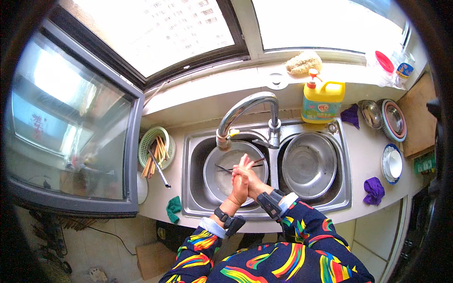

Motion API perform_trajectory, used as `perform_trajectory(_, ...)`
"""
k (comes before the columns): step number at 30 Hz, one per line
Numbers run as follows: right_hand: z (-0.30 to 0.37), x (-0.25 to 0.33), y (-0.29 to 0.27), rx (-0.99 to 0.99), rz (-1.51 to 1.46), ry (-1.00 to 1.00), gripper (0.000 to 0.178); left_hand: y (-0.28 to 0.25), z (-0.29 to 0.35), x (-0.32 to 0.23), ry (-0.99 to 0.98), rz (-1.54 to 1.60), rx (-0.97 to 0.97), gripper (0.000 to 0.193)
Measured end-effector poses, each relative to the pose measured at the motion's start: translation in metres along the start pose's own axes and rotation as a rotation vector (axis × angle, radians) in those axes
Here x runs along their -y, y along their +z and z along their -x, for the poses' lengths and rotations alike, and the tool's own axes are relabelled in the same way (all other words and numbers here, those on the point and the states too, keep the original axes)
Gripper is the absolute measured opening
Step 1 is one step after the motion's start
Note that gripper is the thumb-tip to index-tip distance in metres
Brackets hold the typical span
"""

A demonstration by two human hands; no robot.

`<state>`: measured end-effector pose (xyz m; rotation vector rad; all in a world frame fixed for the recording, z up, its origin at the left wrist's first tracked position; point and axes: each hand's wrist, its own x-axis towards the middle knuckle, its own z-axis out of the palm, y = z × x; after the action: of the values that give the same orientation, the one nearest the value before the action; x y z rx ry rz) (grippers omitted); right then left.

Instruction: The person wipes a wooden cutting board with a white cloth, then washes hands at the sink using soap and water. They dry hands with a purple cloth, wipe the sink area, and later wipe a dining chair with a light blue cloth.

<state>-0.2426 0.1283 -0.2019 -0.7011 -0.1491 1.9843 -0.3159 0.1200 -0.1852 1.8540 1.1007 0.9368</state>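
Observation:
My left hand (239,185) and my right hand (250,177) are pressed together over a round metal basin (211,185) in the left sink bowl. Thin dark chopsticks (222,168) stick out on both sides of the hands and look pinched between the palms; the fingers hide their middles. My left fingers are closed against the right hand, whose fingertips point up and away from me. Cloudy water (219,181) lies in the basin. A curved chrome faucet (250,100) arches over it, its spout just above the basin's far left side.
Another metal basin (309,165) fills the right sink bowl. At the left, a green basket (147,141) holds chopsticks near a green cloth (173,209). A yellow detergent jug (323,101) stands behind the sink. Bowls (394,162) and a purple cloth (373,191) lie right. An open window (75,122) juts in left.

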Motion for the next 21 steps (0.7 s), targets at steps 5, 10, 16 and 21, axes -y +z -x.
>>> perform_trajectory(5,-0.011,0.022,-0.002,-0.085,0.028,0.049,0.021,0.019,0.005,-0.019,-0.313,0.686,-0.154,0.056)
perform_trajectory(10,-0.022,0.037,-0.009,-0.109,0.385,-0.136,0.021,0.008,-0.001,-0.04,-0.4,1.329,-0.206,0.046)
perform_trajectory(16,-0.018,0.018,0.0,0.169,1.552,-0.952,0.02,-0.01,-0.019,-0.006,-0.739,1.198,-0.245,0.037)
perform_trajectory(21,-0.005,0.002,0.027,0.066,1.114,-0.807,0.03,-0.027,-0.028,0.032,-0.336,1.082,-0.122,0.032)
